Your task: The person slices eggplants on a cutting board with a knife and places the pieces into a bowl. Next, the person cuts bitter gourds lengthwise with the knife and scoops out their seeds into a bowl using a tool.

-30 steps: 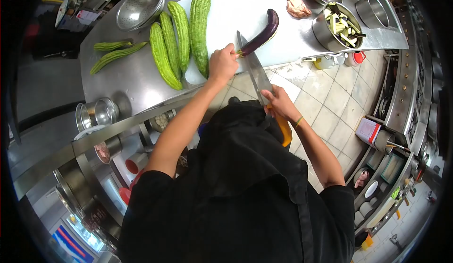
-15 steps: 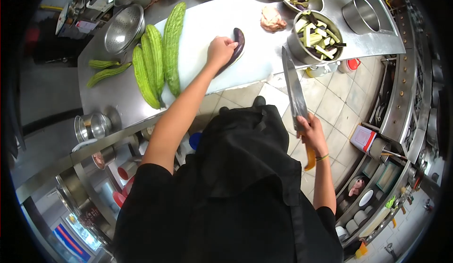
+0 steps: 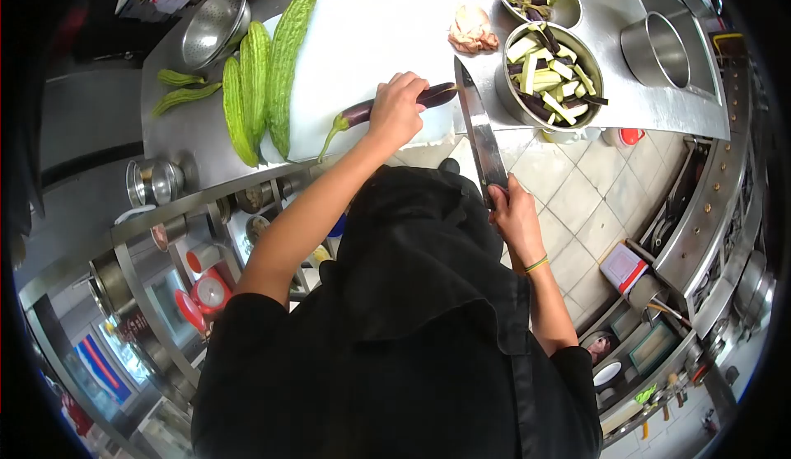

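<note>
Lying across the near edge of the white cutting board (image 3: 371, 39): purple eggplant (image 3: 358, 114), middle covered by left hand (image 3: 399, 106). That hand reaches forward and inward, fingers curled over the eggplant, grasping it from above. Long axis runs left to right, slightly slanted; stem end points left and back toward the person, other end right toward the knife (image 3: 480, 121). Right hand (image 3: 516, 218) clenched on the knife's handle, blade pointing forward, leaning left, just beside the eggplant; contact unclear. Farther right, steel pot (image 3: 514, 106) with cut pieces (image 3: 550, 76) on worktop (image 3: 663, 115). Left: green gourds (image 3: 290, 72).
</note>
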Demonstrator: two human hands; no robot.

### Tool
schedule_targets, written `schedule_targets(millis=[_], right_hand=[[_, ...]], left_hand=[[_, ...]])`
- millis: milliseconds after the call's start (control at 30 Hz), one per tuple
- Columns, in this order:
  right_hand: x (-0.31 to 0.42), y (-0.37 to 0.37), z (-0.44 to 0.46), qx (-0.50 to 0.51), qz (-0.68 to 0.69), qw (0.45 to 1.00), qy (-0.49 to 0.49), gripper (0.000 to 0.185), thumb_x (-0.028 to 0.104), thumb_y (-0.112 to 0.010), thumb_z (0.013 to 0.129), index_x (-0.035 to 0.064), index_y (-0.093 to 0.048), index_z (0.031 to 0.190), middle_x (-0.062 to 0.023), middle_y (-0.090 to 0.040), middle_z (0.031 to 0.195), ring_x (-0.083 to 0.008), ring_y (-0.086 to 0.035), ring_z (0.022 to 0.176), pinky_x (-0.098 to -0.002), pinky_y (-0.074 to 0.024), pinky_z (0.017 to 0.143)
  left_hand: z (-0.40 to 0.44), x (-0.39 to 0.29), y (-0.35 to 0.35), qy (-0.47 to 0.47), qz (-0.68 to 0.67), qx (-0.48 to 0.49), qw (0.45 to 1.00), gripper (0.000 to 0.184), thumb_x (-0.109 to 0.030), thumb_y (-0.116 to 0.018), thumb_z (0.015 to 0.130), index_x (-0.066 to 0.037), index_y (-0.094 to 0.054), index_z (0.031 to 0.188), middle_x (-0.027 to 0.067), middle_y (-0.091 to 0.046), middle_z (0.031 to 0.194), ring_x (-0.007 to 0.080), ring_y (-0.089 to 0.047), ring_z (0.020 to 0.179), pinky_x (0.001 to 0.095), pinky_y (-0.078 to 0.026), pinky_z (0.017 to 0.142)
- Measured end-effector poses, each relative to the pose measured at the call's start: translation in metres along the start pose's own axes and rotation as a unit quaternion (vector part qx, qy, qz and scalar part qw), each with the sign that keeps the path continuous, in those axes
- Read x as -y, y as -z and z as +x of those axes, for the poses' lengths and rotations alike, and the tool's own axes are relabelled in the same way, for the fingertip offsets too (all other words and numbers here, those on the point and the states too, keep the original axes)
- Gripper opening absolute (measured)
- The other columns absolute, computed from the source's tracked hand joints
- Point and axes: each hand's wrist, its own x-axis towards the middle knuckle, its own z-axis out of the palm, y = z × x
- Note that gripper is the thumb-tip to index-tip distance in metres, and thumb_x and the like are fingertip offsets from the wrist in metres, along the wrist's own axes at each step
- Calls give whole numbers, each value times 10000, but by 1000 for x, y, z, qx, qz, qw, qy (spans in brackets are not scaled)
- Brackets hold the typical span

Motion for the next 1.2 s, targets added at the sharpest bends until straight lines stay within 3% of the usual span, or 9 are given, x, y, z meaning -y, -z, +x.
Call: schedule_targets(millis=[33, 100, 200, 333, 467, 533, 967, 1000, 1200], right_hand=[[2, 3, 4, 3, 0, 1000, 2, 166, 130, -552, 945, -31, -511, 933, -129, -590, 611, -176, -582, 459, -312, -425, 421], [13, 10, 11, 45, 14, 998, -40, 200, 116, -565, 915, -71, -507, 959, -244, -648, 749, -412, -629, 658, -444, -492, 601], [27, 12, 34, 88, 48, 990, -95, 194, 103, -558, 911, -78, -520, 970, -276, -632, 747, -432, -624, 700, -449, -494, 623], [27, -5, 77, 100, 65, 990, -76, 218, 121, -560, 906, -83, -536, 979, -299, -618, 732, -425, -634, 688, -445, -493, 627], [13, -35, 119, 52, -11, 998, 33, 276, 169, -570, 905, -97, -551, 976, -261, -615, 664, -366, -650, 615, -436, -490, 616], [45, -28, 117, 89, 26, 995, -22, 291, 176, -566, 908, -108, -554, 975, -229, -612, 618, -355, -652, 599, -433, -493, 621], [34, -46, 85, 76, 14, 997, 1, 186, 124, -544, 911, -62, -535, 929, -250, -588, 616, -378, -613, 549, -437, -479, 551], [34, -42, 68, 74, 14, 997, -1, 186, 124, -544, 911, -62, -535, 929, -250, -588, 616, -378, -613, 549, -437, -479, 551], [51, -49, 35, 139, 122, 974, -128, 166, 125, -531, 941, -35, -528, 983, -123, -564, 559, -213, -571, 456, -345, -451, 455]], left_hand=[[1, 0, -1, 3, 3, 5, 1000, 313, 67, -702, 658, -45, -597, 930, 83, -604, 921, 307, -568, 909, 418, -423, 749], [1, -1, -1, 5, 5, 4, 1000, 316, 73, -699, 653, -42, -595, 928, 83, -604, 921, 309, -568, 909, 417, -425, 743], [-1, -4, -2, 5, 9, 1, 1000, 322, 84, -696, 642, -36, -591, 923, 82, -603, 921, 311, -567, 908, 415, -426, 738], [-3, -4, -4, 3, 26, 12, 1000, 334, 79, -693, 656, -51, -606, 951, 45, -595, 954, 255, -556, 955, 403, -414, 770], [-7, -1, -2, 14, -7, -9, 1000, 325, 89, -678, 669, -41, -605, 957, 54, -589, 972, 263, -556, 969, 404, -414, 791], [-8, 2, 0, 22, -53, -14, 998, 338, 94, -666, 685, -29, -589, 990, 70, -576, 1009, 276, -550, 985, 406, -412, 814], [-22, 16, -8, 25, -113, -61, 991, 349, 116, -623, 696, -28, -563, 1009, 107, -562, 1045, 314, -537, 990, 405, -418, 847], [-22, 15, -6, 14, -115, -72, 991, 342, 141, -599, 705, -15, -569, 1008, 119, -565, 1026, 307, -570, 961, 383, -466, 826], [-27, 20, 5, -5, -150, -65, 986, 317, 153, -577, 723, 2, -580, 1002, 131, -572, 1002, 297, -604, 928, 354, -515, 794]])
